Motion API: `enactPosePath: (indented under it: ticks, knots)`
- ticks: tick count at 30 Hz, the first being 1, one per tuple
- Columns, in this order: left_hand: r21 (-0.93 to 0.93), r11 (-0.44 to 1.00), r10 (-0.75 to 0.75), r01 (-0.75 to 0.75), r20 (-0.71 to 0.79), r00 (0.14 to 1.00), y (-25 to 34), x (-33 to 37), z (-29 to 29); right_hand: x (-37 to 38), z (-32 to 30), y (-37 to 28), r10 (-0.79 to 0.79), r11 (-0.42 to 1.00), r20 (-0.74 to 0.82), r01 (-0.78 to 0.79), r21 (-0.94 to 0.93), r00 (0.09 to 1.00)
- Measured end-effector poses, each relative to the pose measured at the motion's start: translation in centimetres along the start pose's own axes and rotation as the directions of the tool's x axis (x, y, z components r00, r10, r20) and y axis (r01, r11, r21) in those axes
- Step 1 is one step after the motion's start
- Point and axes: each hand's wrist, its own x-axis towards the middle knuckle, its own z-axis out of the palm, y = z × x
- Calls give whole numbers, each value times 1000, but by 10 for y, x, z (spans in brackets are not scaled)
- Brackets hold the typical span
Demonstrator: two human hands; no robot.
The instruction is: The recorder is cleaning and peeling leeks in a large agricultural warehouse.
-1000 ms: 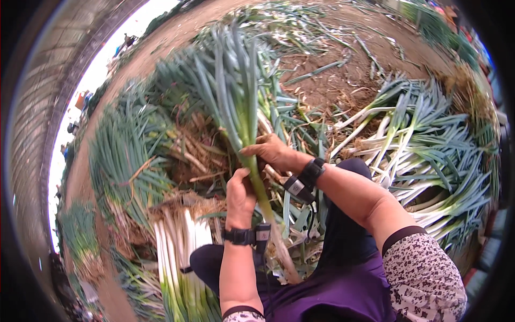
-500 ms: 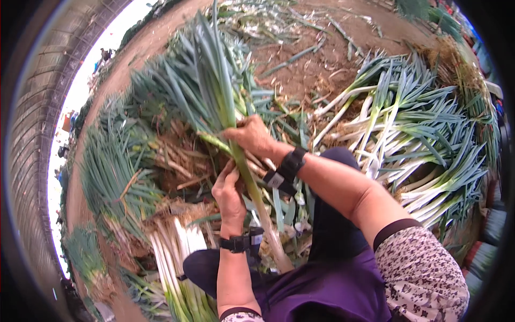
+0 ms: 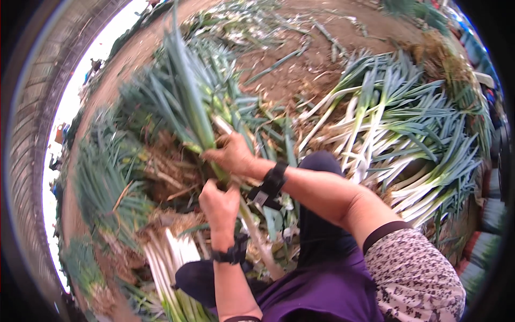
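A long leek (image 3: 255,229) slants across my lap, its pale root end near my waist and its green leaves fanning up and away to the left. My right hand (image 3: 234,155) is closed around it where the leaves begin to spread. Just below, my left hand (image 3: 220,206) is closed at the stalk with its fingers curled; whether it grips the whole stalk or only an outer leaf is hidden. Dark bands circle both wrists.
Untrimmed leeks (image 3: 110,177) lie heaped to the left. A bundle of white-stemmed leeks (image 3: 166,268) rests beside my left knee. On the right spreads a large pile of cleaned leeks (image 3: 397,129). Leaf scraps litter the brown soil (image 3: 279,80) ahead.
Both hands have shifted slightly left, and my right hand has come lower. My left fingers, stretched up along the stalk before, are now curled closed. The leek's leafy top has swung left.
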Motion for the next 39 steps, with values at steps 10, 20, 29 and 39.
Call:
enactPosePath:
  ticks: [10, 20, 29, 39]
  knots:
    - [103, 994, -25, 29, -41, 999, -10, 3, 9, 0, 1, 6, 9, 1000, -44, -8, 12, 999]
    - [-781, -226, -507, 582, 604, 615, -133, -68, 15, 22, -19, 8, 98, 935, 134, -137, 326, 986]
    - [-780, 515, -217, 356, 283, 934, -65, -5, -10, -2, -3, -12, 211, 674, 459, -468, 571, 863]
    - [-726, 617, -110, 304, 303, 947, -85, 8, -15, 10, -3, -7, 117, 522, 608, -570, 635, 785]
